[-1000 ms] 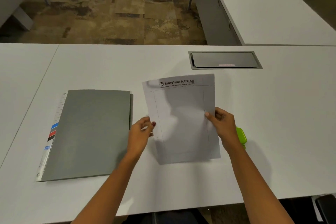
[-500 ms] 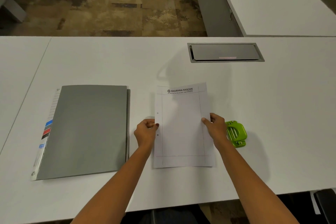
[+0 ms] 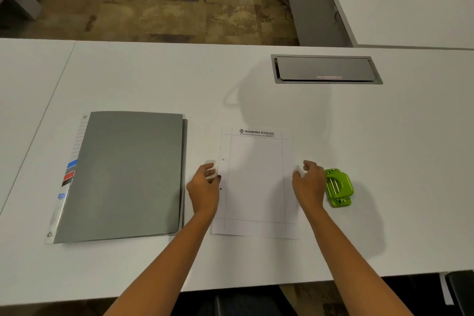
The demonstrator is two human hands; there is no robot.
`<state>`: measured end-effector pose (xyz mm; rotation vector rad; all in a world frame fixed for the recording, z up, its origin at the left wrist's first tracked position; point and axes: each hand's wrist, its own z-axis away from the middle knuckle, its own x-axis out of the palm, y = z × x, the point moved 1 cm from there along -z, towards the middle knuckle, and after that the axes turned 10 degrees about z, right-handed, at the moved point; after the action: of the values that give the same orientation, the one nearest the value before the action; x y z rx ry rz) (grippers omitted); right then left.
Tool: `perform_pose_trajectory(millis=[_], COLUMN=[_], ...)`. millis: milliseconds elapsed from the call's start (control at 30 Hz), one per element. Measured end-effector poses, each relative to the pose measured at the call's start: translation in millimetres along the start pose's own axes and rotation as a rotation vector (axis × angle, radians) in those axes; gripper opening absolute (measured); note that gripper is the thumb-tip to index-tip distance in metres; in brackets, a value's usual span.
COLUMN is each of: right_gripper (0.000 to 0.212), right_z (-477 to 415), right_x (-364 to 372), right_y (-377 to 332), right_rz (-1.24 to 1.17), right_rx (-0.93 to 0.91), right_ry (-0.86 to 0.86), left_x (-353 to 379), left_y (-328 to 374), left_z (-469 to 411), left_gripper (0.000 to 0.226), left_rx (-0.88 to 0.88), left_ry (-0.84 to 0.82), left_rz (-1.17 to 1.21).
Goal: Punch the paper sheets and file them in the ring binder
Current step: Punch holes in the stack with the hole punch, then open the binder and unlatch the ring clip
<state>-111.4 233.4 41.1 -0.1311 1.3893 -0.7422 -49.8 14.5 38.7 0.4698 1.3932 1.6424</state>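
A white letterhead paper sheet (image 3: 256,182) lies flat on the white table (image 3: 384,161), with two punched holes along its left margin. My left hand (image 3: 205,192) rests at the sheet's left edge. Its fingers are curled and blurred, and the thumb tip touches the edge. My right hand (image 3: 309,187) hovers at the sheet's right edge, fingers apart and holding nothing. A green hole punch (image 3: 338,187) sits just right of my right hand. The grey ring binder (image 3: 123,174) lies closed to the left, with coloured index tabs along its left side.
A grey cable hatch (image 3: 324,69) is set into the table behind the sheet. Another white desk (image 3: 410,0) stands at the back right. The table's front edge (image 3: 256,287) runs just below my forearms.
The sheet has gone from lifted and tilted to flat on the table. My right hand has come off its edge and opened. The green punch is now fully in view.
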Motion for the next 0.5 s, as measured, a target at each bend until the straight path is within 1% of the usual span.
perform_pose_trajectory(millis=[100, 167, 267, 333, 433, 500], right_gripper=[0.038, 0.036, 0.031, 0.028, 0.026, 0.029], right_z=[20, 39, 67, 85, 111, 123], right_x=[-5, -2, 15, 32, 58, 73], right_y=[-11, -24, -45, -60, -81, -93], right_rz=[-0.069, -0.133, -0.201, -0.238, -0.248, -0.223], right_rx=[-0.075, -0.142, -0.209, -0.215, -0.238, -0.207], right_ry=[0.028, -0.019, -0.160, -0.297, -0.494, -0.600], left_x=[-17, -32, -58, -79, -111, -131], left_y=[-2, -7, -16, -22, -34, -40], left_z=[7, 13, 20, 22, 22, 22], left_gripper=[0.031, 0.032, 0.034, 0.036, 0.050, 0.059], left_rx=[0.071, 0.141, 0.246, 0.264, 0.274, 0.303], left_ry=[0.004, 0.002, -0.018, -0.024, -0.037, -0.055], left_rz=[-0.054, -0.104, -0.198, -0.247, -0.369, -0.472])
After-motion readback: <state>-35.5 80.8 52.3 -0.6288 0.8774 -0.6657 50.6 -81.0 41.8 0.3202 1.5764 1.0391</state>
